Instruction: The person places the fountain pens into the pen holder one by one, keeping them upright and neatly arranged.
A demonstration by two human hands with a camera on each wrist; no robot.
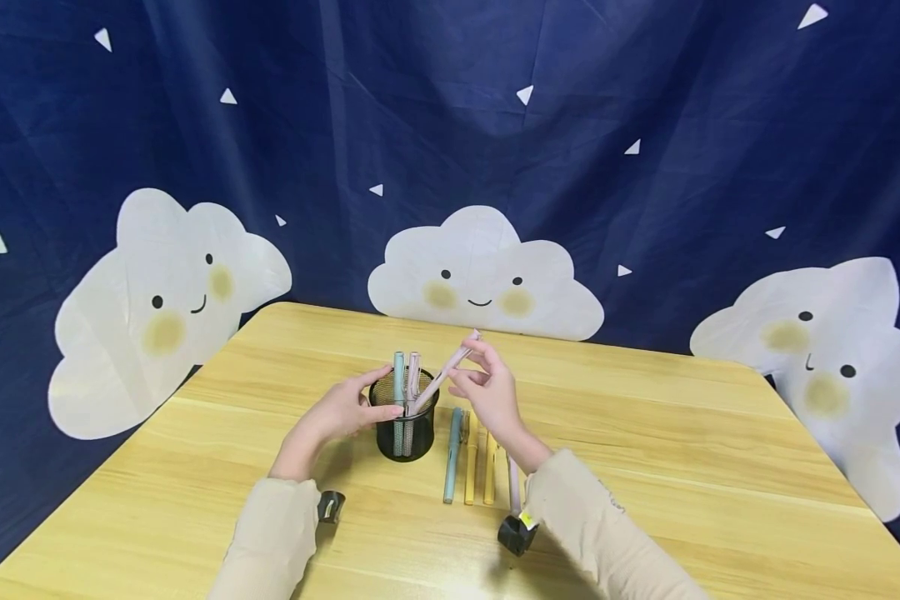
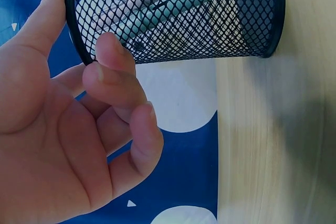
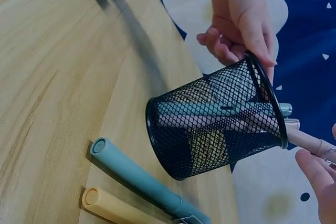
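A black mesh pen holder (image 1: 422, 437) stands upright on the table, and my left hand (image 1: 342, 408) holds it by the rim, thumb at the near side and fingers around the far side. Inside it a teal pen (image 1: 399, 379) and a pale pink pen (image 1: 414, 367) stand side by side. My right hand (image 1: 493, 396) pinches another pale pink pen (image 1: 444, 372) near its upper end. That pen slants, its lower end inside the rim. In the right wrist view, the mesh (image 3: 215, 121) shows the two standing pens through it.
Right of the holder a teal pen (image 1: 452, 467), two yellow pens (image 1: 470, 471) and a pale lilac pen (image 1: 513, 483) lie in a row on the wooden table (image 1: 682, 467). My right forearm partly covers the lilac one. A dark blue cloud-print curtain (image 1: 450, 108) hangs behind.
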